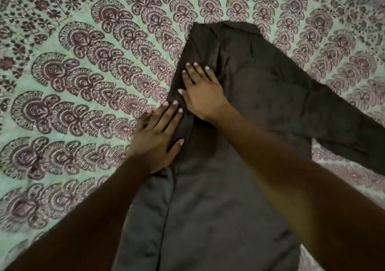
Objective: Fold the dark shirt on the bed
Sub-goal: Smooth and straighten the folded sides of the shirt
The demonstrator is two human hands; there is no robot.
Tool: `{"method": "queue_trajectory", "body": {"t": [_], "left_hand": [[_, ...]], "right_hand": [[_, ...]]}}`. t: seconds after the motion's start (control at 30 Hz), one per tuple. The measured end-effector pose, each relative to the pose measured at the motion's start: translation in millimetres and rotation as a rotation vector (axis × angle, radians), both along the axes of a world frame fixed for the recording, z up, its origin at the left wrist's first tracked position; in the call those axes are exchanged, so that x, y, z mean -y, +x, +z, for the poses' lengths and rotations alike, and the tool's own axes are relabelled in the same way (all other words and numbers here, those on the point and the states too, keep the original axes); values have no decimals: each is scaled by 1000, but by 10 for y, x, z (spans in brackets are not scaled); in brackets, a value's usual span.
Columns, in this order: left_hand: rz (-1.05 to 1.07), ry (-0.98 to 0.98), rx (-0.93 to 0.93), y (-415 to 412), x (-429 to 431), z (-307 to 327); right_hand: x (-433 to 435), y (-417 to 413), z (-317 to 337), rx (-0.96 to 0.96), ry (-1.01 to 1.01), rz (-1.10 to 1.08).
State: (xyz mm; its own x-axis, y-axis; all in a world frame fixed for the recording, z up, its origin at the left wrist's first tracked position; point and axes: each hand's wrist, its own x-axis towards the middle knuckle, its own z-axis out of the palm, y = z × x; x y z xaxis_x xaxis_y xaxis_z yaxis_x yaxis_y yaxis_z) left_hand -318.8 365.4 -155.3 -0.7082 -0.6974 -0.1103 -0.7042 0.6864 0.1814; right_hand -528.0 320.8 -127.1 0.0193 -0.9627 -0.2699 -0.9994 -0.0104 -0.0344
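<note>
Two hands are down on the dark shirt (229, 187), both flat with the fingers straight and spread, so nothing's being gripped or pinched here. The left hand (158, 137) sits right on the shirt's left edge, thumb and a couple of fingers on the fabric and the outer fingers spilling onto the bedspread (62, 83). The right hand (200, 91) is just past it, further from the person, palm pressed on the cloth, with its little finger nearly touching the left fingertips. That right forearm comes in across the body of the shirt from the lower right. The shirt itself lies lengthwise under both hands and runs toward the person, with a long crease going down from below the left hand. The collar (239, 29) is beyond the right hand's fingertips, at the far end. One sleeve (343, 129) sticks out well off to the right of both hands, lying flat on the green and maroon patterned bedspread.
</note>
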Motion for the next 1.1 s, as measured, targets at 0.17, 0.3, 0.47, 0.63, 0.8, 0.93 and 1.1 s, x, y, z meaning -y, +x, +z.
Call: {"method": "queue_trajectory", "body": {"t": [0.17, 0.3, 0.47, 0.63, 0.8, 0.93, 1.1], "left_hand": [[-54, 54, 8, 453, -669, -9], [15, 110, 11, 1018, -1599, 29], [50, 153, 42, 1648, -2523, 42], [-23, 160, 40, 2042, -2854, 80], [-22, 180, 18, 2104, -2747, 182], [-58, 174, 42, 2066, -2670, 176], [-242, 145, 50, 2306, -2943, 106]], "right_hand": [[-626, 456, -19, 47, 67, 26], [-1179, 815, -68, 30, 74, 15], [-1917, 1332, -176, 54, 26, 29], [-2754, 1618, -192, 42, -22, 63], [-3013, 1643, -130, 28, -104, -25], [-2949, 1621, -126, 36, -79, 120], [-3443, 1620, -160, 70, -27, 316]]}}
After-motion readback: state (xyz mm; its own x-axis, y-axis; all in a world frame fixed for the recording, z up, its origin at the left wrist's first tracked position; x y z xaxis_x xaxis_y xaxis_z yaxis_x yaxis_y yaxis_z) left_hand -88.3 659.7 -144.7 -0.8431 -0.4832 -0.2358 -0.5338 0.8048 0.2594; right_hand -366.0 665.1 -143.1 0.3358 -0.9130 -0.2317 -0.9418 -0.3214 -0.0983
